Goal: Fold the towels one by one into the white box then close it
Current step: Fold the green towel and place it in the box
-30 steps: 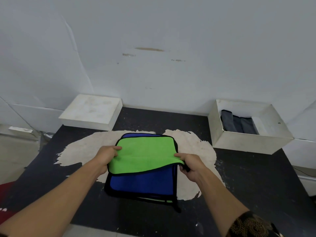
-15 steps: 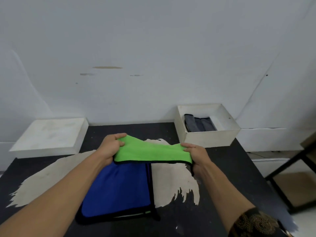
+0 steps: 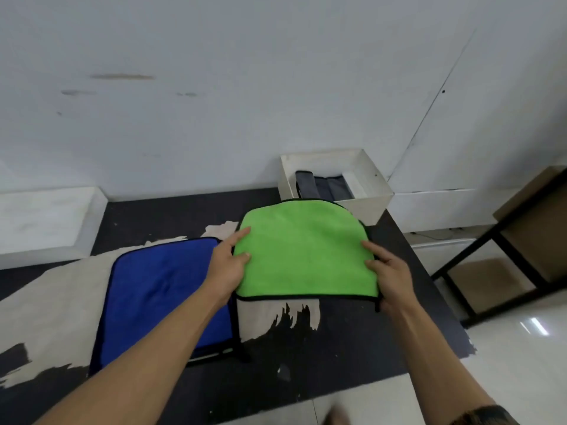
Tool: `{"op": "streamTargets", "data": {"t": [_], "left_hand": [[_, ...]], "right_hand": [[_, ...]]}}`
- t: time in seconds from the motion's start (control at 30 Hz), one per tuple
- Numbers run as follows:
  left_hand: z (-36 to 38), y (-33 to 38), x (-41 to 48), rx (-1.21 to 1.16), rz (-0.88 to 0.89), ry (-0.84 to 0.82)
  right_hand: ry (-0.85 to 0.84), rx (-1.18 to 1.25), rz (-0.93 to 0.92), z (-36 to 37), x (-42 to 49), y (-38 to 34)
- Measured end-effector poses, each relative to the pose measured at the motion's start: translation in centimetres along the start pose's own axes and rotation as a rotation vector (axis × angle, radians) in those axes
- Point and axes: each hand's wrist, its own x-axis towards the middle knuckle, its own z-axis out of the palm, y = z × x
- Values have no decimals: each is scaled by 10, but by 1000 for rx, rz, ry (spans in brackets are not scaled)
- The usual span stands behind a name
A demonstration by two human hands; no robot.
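Green towel: centre frame, spread flat, held above the table.
Left hand: pinches its left edge.
Right hand: pinches its right edge.
Blue towel: flat, lower left.
White box: open, upper right; grey towels inside.

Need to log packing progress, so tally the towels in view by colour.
Green towel: 1
Blue towel: 1
Grey towel, folded in the white box: 1 bundle
Total: 3 in plain view; edges under the blue one cannot be counted.
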Motion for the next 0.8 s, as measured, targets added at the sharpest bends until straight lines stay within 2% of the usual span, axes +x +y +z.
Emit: {"op": "streamTargets", "data": {"t": [0.07, 0.17, 0.33, 0.53, 0.8], "left_hand": [[11, -37, -8, 89, -137, -60], [16, -85, -19, 243, -308, -176], [31, -111, -41, 472, -425, -178], [53, -117, -66, 548, -455, -105], [76, -128, -91, 628, -426, 80]], "right_hand": [[14, -185, 104, -12, 5, 41], [-81, -521, 230, -23, 12, 92], [-218, -846, 187, -34, 19, 97], [-214, -978, 97, -64, 36, 103], [-250, -1108, 24, -79, 28, 103]]}}
